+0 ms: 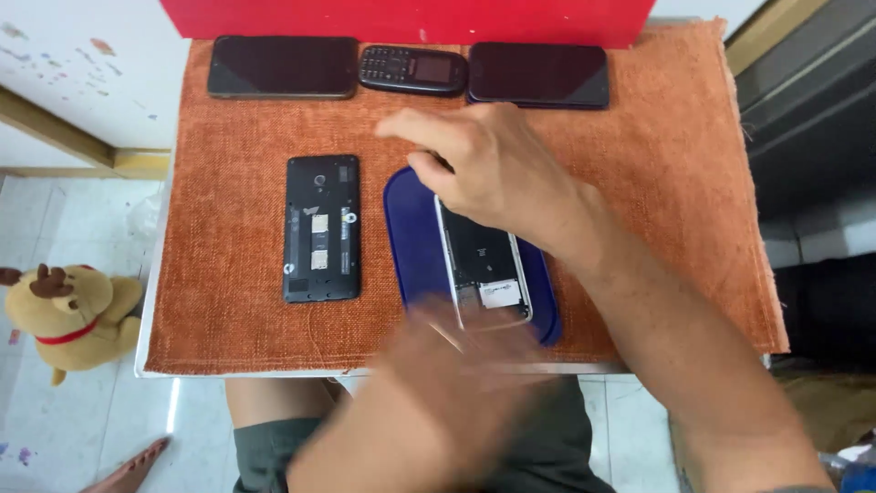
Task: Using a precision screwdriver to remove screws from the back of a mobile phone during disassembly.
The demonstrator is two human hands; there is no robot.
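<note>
Bare forearms, seemingly dark-green shorts

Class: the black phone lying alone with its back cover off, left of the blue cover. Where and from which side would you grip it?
Probably pinch the black back-off phone across its two long edges, coming from above. It lies flat on the orange woven mat, lengthwise away from the person, with clear mat on both sides.

Cloth: orange woven mat (675,183) spread over table.
Top row: two dark smartphones (281,67) (538,74), keypad phone (412,69) between.
Left of centre: opened black phone (321,228), back removed.
Floor: plush reindeer toy (68,315).
Rear: red panel (406,20).
</note>
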